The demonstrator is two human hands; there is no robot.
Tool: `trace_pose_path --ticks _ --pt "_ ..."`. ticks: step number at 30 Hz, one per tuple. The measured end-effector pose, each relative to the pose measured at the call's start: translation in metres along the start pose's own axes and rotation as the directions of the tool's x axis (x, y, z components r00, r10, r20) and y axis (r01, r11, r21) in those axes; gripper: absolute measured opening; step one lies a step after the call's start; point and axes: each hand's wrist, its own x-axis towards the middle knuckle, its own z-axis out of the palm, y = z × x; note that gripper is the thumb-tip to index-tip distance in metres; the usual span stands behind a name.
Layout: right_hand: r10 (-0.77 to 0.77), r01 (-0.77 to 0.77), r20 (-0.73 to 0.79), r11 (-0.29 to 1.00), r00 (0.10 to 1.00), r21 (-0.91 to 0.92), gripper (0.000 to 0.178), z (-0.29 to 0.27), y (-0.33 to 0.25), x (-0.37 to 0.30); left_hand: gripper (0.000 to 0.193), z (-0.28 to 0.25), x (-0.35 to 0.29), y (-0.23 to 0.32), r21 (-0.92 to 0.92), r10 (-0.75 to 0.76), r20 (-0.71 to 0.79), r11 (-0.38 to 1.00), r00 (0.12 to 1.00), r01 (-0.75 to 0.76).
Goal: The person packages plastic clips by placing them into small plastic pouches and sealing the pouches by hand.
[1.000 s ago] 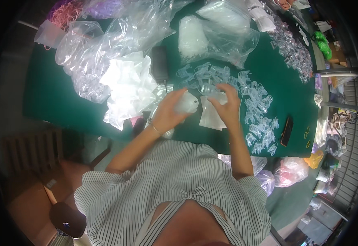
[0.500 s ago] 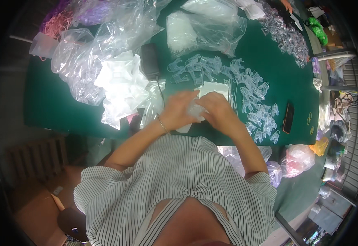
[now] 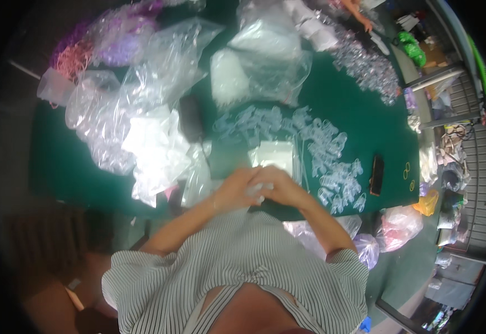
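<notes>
On the green worktop (image 3: 343,106), left of the flat white square packet (image 3: 275,154), crumpled clear plastic bags (image 3: 137,100) and a heap of white sheets (image 3: 154,147) are seen. Just below the packet, the left hand (image 3: 236,189) and right hand (image 3: 279,186) are pressed together, clenched around a small clear plastic piece (image 3: 255,191). Right of the packet, small clear plastic pieces (image 3: 332,161) are scattered, then a dark flat phone (image 3: 376,175).

Head camera, steeply down over green table (image 3: 354,111), perhaps close.
</notes>
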Motion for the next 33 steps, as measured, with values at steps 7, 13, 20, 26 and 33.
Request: trace_pose_path --ticks 7,13,20,26,33 --pt "0.324 -0.353 0.143 0.88 0.935 0.318 0.027 0.01 -0.001 -0.006 0.075 -0.009 -0.015 0.018 0.075 -0.28 0.12 0.959 0.952 0.273" --pt "0.074 -0.075 0.069 0.997 0.995 0.0 0.025 0.015 -0.004 -0.009 0.055 0.004 -0.017 0.003 -0.172 -0.116 0.229 0.973 0.966 0.157" --pt "-0.013 -0.001 -0.09 0.988 0.996 -0.153 0.021 0.025 0.0 -0.018 0.067 -0.002 -0.001 0.006 -0.151 -0.041 0.299 0.985 0.953 0.089" --pt "0.128 -0.132 0.039 0.983 0.991 0.128 0.026 0.031 -0.004 -0.039 0.074 0.014 -0.013 0.003 -0.236 -0.096 0.379 0.952 0.921 0.196" --pt "0.208 -0.222 0.077 0.932 0.975 0.287 0.025 0.034 -0.023 -0.047 0.081 0.016 -0.028 -0.003 -0.263 -0.137 0.41 0.929 0.902 0.261"
